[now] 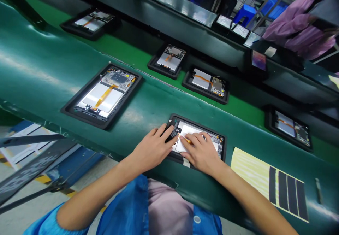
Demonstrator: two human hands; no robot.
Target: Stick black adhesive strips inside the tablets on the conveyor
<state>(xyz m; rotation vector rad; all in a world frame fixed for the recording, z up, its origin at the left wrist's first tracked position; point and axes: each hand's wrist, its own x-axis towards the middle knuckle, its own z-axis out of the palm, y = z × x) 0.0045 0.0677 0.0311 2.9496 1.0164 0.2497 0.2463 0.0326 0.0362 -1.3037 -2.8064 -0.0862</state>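
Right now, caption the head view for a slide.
Left hand and right hand rest on an opened tablet in its black tray on the green bench.

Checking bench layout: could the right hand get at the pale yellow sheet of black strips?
Probably yes: only bare green bench separates the right hand from the pale yellow sheet beside it.

Both hands [177, 148] flat on open tablet [209, 136], green belt [148, 107].

head cam | I had one view only, worn on the head | it faced forward and steeply down over the green counter [148, 107] | frame rolled, counter ran diagonally | sat close above left hand [152, 148] and right hand [201, 152] | top right corner caught a co-worker's purple sleeve [299, 26]
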